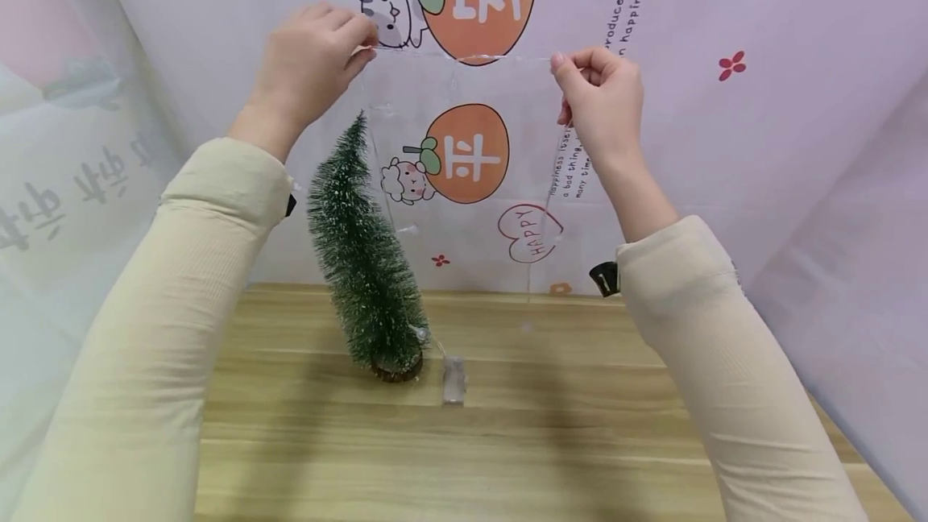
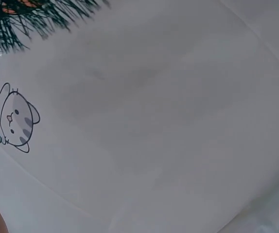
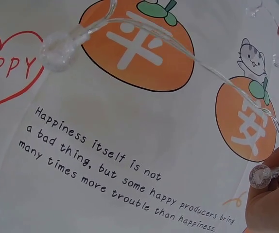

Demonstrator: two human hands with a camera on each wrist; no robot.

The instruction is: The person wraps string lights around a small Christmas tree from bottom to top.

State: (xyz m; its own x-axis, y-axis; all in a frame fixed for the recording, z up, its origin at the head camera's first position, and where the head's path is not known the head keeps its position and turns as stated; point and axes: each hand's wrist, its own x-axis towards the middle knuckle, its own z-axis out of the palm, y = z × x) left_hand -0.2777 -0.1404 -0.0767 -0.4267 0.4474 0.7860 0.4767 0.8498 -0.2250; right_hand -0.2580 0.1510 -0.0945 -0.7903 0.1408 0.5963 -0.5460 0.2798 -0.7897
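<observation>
My raised left hand (image 1: 315, 63) pinches a thin clear string of fairy lights (image 3: 212, 71) between thumb and fingers. Level with it on the right, my right hand (image 1: 605, 103) pinches the same string, so a stretch runs across between them. Loose lengths hang below both hands. In the right wrist view a clear round bulb (image 3: 60, 51) dangles near the camera, and another bulb (image 3: 260, 176) lies against the right fingers. A small green bottle-brush Christmas tree (image 1: 366, 256) stands below my left hand. By its base, the string's battery box (image 1: 454, 381) rests on the table.
The wood-grain table (image 1: 507, 457) meets a white printed curtain (image 1: 689, 151) at the back, with orange fruit and cartoon animals on it. More pale cloth (image 1: 65, 184) hangs at the left side. Tree bristles (image 2: 42, 14) reach into the left wrist view.
</observation>
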